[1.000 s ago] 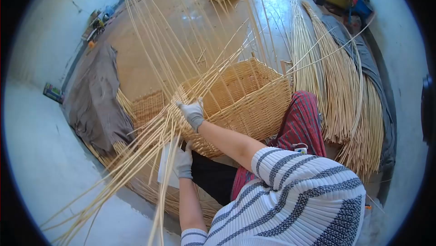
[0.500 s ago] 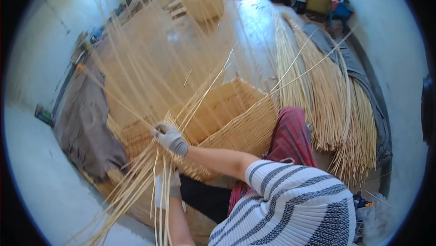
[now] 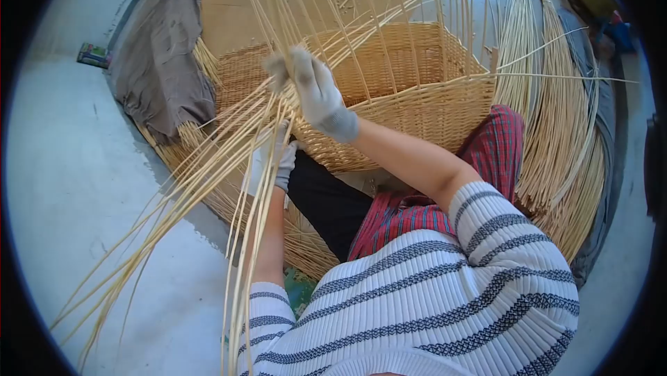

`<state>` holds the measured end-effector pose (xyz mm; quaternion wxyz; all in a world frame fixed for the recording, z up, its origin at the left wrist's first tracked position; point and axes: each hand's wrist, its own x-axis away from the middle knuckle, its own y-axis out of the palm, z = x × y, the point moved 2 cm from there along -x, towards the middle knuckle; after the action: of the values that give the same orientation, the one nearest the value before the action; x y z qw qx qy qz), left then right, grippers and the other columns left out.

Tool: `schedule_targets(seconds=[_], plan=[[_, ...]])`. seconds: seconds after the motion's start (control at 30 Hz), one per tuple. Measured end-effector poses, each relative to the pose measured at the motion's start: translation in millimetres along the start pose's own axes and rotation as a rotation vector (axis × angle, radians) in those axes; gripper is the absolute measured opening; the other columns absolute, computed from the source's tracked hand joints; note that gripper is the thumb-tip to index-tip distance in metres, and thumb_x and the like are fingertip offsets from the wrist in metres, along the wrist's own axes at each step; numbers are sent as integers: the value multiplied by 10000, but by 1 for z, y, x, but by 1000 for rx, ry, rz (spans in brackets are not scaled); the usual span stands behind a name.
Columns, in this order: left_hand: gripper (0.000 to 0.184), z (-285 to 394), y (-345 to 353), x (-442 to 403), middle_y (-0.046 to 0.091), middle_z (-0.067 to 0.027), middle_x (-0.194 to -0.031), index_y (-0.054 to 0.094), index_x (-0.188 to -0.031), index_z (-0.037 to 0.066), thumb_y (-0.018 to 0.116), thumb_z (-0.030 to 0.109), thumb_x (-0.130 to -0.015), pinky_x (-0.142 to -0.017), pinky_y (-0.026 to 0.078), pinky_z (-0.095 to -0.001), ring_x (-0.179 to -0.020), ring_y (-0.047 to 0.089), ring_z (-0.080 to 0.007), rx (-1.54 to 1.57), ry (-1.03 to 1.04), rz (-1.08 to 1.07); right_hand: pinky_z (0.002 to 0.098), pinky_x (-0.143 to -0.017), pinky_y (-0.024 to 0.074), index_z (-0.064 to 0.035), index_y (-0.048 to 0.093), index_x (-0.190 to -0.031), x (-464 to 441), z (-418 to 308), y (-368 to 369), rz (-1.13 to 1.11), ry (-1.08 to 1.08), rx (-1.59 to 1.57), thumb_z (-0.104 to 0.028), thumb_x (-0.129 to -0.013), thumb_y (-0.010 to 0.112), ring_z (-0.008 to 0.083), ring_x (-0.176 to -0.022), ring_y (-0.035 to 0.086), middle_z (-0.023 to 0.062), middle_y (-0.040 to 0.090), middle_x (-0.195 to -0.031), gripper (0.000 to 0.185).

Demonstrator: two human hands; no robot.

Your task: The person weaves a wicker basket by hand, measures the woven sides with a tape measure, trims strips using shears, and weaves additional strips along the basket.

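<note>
A large wicker basket (image 3: 417,112) lies across my lap, with tall thin rods rising from its edges. At its left corner my gloved right hand (image 3: 309,88) is closed around upright rods (image 3: 274,8), the fingertips slightly blurred. Just below, my gloved left hand (image 3: 278,157) is at the underside of the same corner, partly hidden by hanging rods; what its fingers hold cannot be made out. A loose fan of long willow rods (image 3: 174,213) runs from that corner down to the lower left.
Two long bundles of rods (image 3: 556,140) lie on the right, beside a dark cloth (image 3: 601,188). On the left, a grey cloth (image 3: 163,49) covers more rods. A woven piece (image 3: 240,74) sits behind the corner. A wall (image 3: 76,168) bounds the left side.
The view has tilted down and shifted. My right hand has moved from low at the corner to higher up, onto upright rods. My left hand stays below the corner.
</note>
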<state>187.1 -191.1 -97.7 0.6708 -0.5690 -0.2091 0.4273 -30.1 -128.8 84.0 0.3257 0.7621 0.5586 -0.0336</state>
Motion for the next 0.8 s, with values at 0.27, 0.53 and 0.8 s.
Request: schedule_targets(seconds=[0.27, 0.53, 0.8], plan=[[212, -18, 30, -3, 610, -108, -808, 631, -1007, 82, 730, 206, -866, -758, 507, -398, -760, 589, -327, 669, -429, -85, 357, -780, 581, -58, 580, -1052, 97, 59, -126, 264, 207, -317, -233, -1037, 548, 184, -824, 662, 67, 659, -956, 178], [614, 143, -51, -34, 639, -193, -1260, 545, -1338, 66, 795, 279, -819, -962, 500, -418, -1125, 629, -354, 179, -412, -130, 303, -787, 588, -64, 634, -1039, 122, 24, -190, 559, 550, 8, -62, -936, 684, 198, -916, 709, 81, 709, -991, 115], [553, 110, -14, -61, 682, -185, -1057, 578, -1226, 7, 769, 388, -874, -548, 558, -315, -727, 722, -223, 763, -419, -623, 248, -570, 538, -57, 623, -1009, 95, 26, -192, 496, 507, 207, -65, -904, 721, 133, -745, 695, 70, 706, -936, 143]])
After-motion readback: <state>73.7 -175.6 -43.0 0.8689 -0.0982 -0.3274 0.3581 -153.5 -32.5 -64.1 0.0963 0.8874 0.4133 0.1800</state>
